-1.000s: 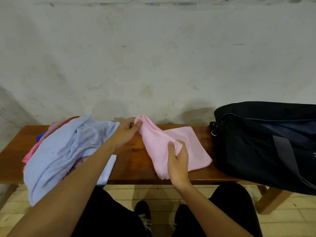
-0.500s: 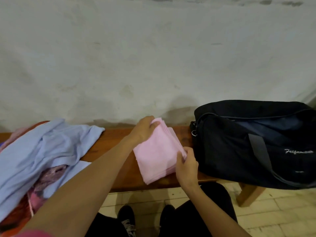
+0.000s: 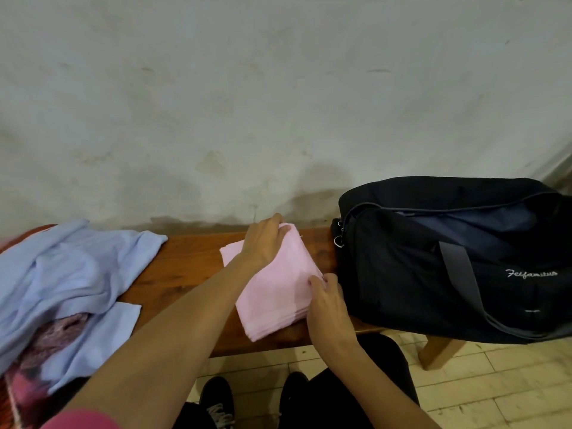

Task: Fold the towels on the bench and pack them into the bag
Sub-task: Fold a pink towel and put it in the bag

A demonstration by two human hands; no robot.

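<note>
The wooden surface (image 3: 185, 261) is carrying the black bag (image 3: 433, 274) at its right end, zipper gaping, and loose blue towels (image 3: 62, 274) at left. Between them the pink towel (image 3: 275, 292), earlier half-folded, is now lying as a compact rectangle. The left hand (image 3: 263, 243) is pressing flat on its far corner; the right hand (image 3: 328, 301) is pinching its near-right edge.
</note>
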